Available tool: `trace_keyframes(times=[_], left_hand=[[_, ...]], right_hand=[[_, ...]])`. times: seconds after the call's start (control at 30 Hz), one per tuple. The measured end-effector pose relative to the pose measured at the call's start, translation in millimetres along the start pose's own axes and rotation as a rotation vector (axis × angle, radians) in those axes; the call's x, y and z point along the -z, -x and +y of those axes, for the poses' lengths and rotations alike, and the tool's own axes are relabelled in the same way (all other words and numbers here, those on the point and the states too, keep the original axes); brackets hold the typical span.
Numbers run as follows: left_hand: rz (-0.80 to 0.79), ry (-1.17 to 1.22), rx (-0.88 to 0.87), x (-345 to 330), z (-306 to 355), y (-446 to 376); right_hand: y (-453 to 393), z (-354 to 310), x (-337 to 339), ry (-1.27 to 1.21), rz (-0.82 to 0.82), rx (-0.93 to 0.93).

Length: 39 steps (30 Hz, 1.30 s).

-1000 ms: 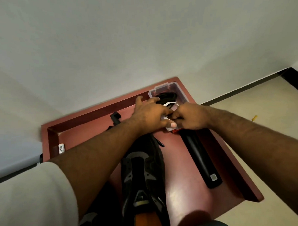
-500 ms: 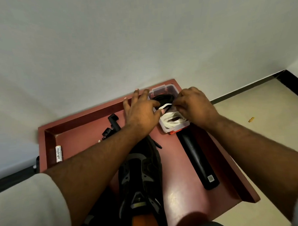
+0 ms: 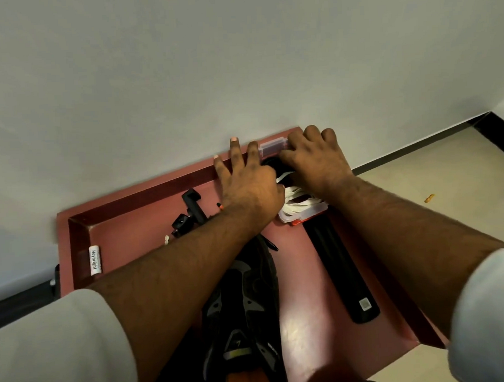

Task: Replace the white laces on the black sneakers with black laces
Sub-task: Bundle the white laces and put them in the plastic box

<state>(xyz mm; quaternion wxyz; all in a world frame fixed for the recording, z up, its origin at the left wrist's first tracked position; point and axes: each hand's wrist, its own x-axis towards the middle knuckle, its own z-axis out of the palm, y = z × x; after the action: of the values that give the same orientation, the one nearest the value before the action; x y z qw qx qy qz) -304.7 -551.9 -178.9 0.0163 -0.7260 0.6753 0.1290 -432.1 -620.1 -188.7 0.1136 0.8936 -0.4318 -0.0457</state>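
A black sneaker (image 3: 244, 301) with grey panels lies along the middle of the red table (image 3: 312, 274), toe towards me. At the far edge stands a clear plastic box (image 3: 306, 215) holding coiled white laces (image 3: 299, 201) and, further back, black laces (image 3: 272, 163). My left hand (image 3: 247, 185) lies beside the box's left wall with its fingers spread. My right hand (image 3: 316, 162) is curled over the far part of the box and hides most of it. A white lace end shows between the two hands. What the right fingers hold is hidden.
A long black bar-shaped object (image 3: 343, 270) lies right of the sneaker, running from the box towards me. A black clamp-like piece (image 3: 189, 213) and a small white labelled tube (image 3: 95, 259) sit at the left. The table has raised rims and stands against a white wall.
Both hands have moved away from me, from the near end of the box to its far end. The left fingers have spread out. The white laces now lie uncovered in the box.
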Motion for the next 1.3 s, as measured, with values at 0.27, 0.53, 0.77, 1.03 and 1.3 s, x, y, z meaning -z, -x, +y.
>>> trace_keyframes(times=[0.27,0.53,0.77,1.03,1.3], left_hand=[[0.014,0.067,0.017,-5,-1,1],[0.001,0.172,-0.038,-9,-3,11],[-0.079,0.034,-0.068,-5,6,14],[-0.072,-0.016,-0.097,-4,3,11],[0.160,0.105,0.007,6,-23,-7]], right_hand=[[1,-3,5,-0.004,-0.021,0.052],[27,9,45,-0.735,-0.256,-0.374],[32,-16,26,-0.715,-0.137,-0.611],[23,-7,33,-0.506,-0.128,-0.468],[-17,-3,26,-0.293,-0.096,-0.152]])
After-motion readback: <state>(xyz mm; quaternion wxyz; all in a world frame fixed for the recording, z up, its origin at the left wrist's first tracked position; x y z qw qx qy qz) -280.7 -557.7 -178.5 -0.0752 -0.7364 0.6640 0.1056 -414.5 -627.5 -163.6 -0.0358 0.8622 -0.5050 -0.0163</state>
